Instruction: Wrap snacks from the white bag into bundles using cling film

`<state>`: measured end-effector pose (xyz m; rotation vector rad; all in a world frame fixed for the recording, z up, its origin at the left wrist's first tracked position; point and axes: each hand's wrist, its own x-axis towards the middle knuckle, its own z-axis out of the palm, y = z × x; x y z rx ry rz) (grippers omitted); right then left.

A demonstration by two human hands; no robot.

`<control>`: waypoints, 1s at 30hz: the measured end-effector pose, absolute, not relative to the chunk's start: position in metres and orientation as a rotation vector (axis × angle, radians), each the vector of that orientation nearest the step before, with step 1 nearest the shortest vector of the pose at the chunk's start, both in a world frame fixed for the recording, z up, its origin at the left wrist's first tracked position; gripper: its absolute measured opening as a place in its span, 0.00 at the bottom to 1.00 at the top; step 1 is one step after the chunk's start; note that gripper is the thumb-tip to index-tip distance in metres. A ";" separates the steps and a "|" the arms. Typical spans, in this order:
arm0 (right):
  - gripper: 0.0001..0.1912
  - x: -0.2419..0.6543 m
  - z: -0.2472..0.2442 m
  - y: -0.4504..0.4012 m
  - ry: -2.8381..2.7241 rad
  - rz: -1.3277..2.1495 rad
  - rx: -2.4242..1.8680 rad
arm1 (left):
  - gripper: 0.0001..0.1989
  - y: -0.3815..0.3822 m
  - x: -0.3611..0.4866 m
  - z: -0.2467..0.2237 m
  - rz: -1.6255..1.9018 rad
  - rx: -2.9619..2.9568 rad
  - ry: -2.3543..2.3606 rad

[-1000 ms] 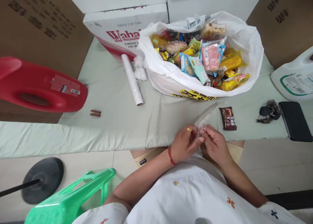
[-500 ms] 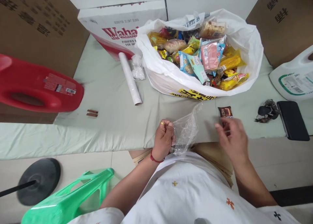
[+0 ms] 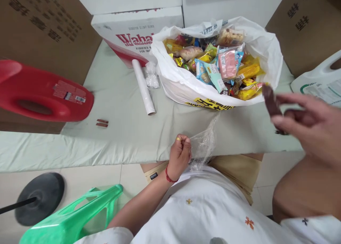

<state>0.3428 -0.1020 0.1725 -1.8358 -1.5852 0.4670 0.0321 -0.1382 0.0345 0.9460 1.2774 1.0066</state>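
Observation:
My left hand point(image 3: 181, 155) is closed on a crumpled clear plastic bag point(image 3: 204, 142), which hangs over the front edge of the table. Raised at the right, my right hand point(image 3: 314, 123) pinches a small dark brown snack packet point(image 3: 271, 103) between thumb and fingers; the packet is blurred by motion. Behind both hands stands a large white plastic bag point(image 3: 183, 91), its mouth wide and full of wrapped snacks point(image 3: 213, 59) in yellow, blue and pink packaging. The packet is near that bag's right front rim, apart from the table.
A white roll point(image 3: 144, 87) and crumpled clear plastic point(image 3: 151, 75) lie left of the bag. Further left are a red jug point(image 3: 66, 91) and two small brown strips point(image 3: 102, 123). A white jug point(image 3: 322, 80) stands right. A green stool point(image 3: 80, 208) is below the table.
My right hand has taken the brown packet from the table and lifted it up and to the right. My left hand keeps its hold on the clear bag, nearly in place.

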 end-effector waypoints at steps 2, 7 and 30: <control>0.22 0.330 0.185 -0.076 -1.568 0.300 -1.789 | 0.23 -0.142 0.034 0.034 0.999 0.970 1.267; 0.22 0.296 0.147 -0.072 -1.478 0.615 -1.578 | 0.23 -0.146 0.039 0.034 1.014 0.944 1.274; 0.27 0.204 0.028 -0.107 -0.729 1.531 -1.261 | 0.26 -0.154 0.038 0.029 1.241 0.730 1.293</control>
